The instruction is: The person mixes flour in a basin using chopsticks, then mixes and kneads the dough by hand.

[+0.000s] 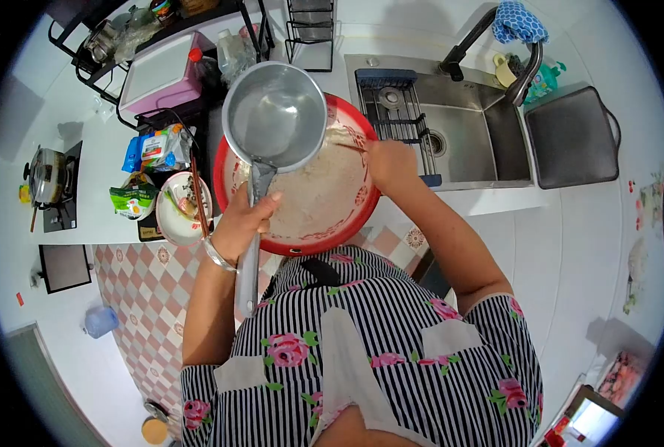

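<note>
clamped around the handle (248, 279) of the pan (272, 123), the left hand (236, 227) has a firm grip, with the thumb lying across the metal. the right hand (391, 165) is closed on a thin brown stick (353, 147), maybe one of a pair; from where i stand i can't tell. its far end reaches down into the basin (223, 175), where a pale, floury mix (317, 197) spreads over the bottom.

the pan hangs above the far left part of the basin, its mouth facing up. whether it has water in it, i can't make out. with all that weight out in front of the hand, i'd want the wrist firm and the forearm taking the load, or the bowl may roll and spill in one gush. if anything is tipped from it, a thin stream close over the mix would splash least. the stick wants a loose wrist and rounds that sweep right to the wall, since dry lumps like to hide there. slow strokes should stop the basin skating on the table (108, 212), as neither hand is steadying it.

left of the basin sits a plate (177, 235) with scraps on it; on the right is the sink (469, 138), a rack (399, 112) set across it.
</note>
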`<state>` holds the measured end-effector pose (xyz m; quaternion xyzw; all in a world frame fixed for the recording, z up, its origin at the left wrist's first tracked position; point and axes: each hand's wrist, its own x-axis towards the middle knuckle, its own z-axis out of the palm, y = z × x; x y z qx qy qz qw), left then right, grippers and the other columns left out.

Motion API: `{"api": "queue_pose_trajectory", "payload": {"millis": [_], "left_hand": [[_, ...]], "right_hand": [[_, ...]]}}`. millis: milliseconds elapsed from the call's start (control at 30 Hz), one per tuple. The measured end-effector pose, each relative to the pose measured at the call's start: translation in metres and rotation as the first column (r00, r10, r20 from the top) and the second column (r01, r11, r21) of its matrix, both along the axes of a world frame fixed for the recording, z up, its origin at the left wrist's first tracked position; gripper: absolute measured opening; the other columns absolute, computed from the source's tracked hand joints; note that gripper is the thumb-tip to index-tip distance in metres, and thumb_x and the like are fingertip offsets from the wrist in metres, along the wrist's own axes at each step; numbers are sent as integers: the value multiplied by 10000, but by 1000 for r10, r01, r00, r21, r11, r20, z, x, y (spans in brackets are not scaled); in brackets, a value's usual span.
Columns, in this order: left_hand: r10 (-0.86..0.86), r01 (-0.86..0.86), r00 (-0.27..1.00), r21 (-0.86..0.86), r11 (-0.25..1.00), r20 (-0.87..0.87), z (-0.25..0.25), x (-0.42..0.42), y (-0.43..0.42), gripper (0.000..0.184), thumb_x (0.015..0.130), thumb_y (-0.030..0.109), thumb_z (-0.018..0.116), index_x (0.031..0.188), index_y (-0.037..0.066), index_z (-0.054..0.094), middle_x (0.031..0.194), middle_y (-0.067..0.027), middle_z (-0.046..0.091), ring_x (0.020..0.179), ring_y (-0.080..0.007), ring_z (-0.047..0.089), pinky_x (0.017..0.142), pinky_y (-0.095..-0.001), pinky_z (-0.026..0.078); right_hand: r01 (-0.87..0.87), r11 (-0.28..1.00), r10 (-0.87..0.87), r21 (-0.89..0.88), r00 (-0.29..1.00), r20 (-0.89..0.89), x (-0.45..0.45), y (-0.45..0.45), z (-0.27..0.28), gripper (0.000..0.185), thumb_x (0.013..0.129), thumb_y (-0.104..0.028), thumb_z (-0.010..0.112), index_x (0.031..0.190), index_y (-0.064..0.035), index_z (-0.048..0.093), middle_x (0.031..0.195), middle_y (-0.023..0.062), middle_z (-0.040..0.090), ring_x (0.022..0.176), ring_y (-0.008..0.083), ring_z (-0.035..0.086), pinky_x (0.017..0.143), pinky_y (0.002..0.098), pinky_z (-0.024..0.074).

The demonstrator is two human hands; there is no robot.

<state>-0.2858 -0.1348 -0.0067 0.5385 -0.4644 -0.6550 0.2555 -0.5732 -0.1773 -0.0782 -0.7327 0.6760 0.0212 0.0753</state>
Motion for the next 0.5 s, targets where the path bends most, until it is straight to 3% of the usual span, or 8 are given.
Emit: {"api": "queue_pose_trajectory", "payload": {"millis": [67, 167, 367, 500], "left_hand": [[20, -19, 999, 22, 1000, -34, 2, 0, 2, 428, 869, 362, 678, 1014, 13, 477, 693, 19, 435, 522, -57, 368, 458, -213, 315], [24, -23, 998, 16, 1000, -64, 3, 5, 2, 377, 880, 345, 670, 979, 32, 484, 689, 22, 442, 521, -50, 364, 452, -209, 304], [0, 3, 997, 42, 999, -79, 3, 13, -3, 335, 889, 344, 659, 920, 61, 484, 676, 27, 434, 513, -47, 366, 446, -205, 300], [-20, 22, 997, 27, 999, -70, 3, 16, -9, 328, 897, 347, 644, 951, 74, 470, 656, 35, 424, 493, -47, 376, 446, -206, 332]], "right_hand": [[49, 994, -45, -97, 998, 36, 2, -6, 3, 229, 867, -260, 555, 816, -78, 683, 762, 162, 675, 714, 329, 675, 640, 441, 532], [7, 1000, -7, 7, 1000, -19, 5, -2, -23, 221, 867, -261, 556, 831, -80, 677, 763, 155, 674, 721, 331, 674, 647, 442, 530], [-92, 989, 84, 114, 994, 74, 19, 34, 16, 205, 864, -259, 561, 846, -87, 671, 774, 143, 674, 747, 331, 673, 671, 452, 528], [-62, 998, 62, 12, 998, 0, 22, 11, -3, 166, 841, -216, 565, 842, -92, 675, 779, 141, 679, 743, 321, 676, 657, 440, 532]]}}
